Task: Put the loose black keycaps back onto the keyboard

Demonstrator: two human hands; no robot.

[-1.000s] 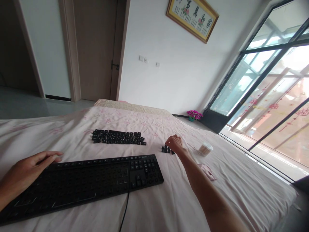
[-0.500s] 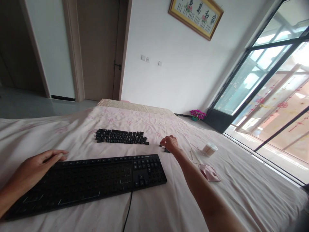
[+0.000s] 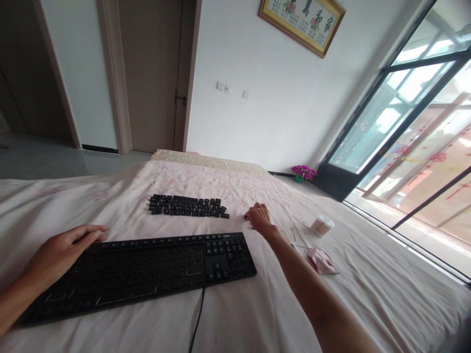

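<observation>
A black keyboard [image 3: 147, 272] lies slanted on the bed, its left and middle parts stripped of keycaps while the number pad side still carries them. At its upper left edge rests my left hand [image 3: 69, 247], thumb and fingers closed over the rim. Beyond the keyboard, loose black keycaps [image 3: 187, 206] are laid out in rows. To the right of these rows, my right hand [image 3: 259, 216] is on the sheet with curled fingers. A dark keycap [image 3: 246, 216] shows at its fingertips; the hand hides most of what is beneath it.
A clear tub of cotton swabs [image 3: 322, 225] stands to the right, with a few loose swabs beside it. Nearer lies a pink cloth packet [image 3: 322, 261]. The keyboard's cable [image 3: 198, 318] runs toward me over the wrinkled bed sheet [image 3: 382, 289].
My right hand has come down over the small keycaps, covering one that showed below it before. My left hand stays at the keyboard's edge. The view has shifted slightly.
</observation>
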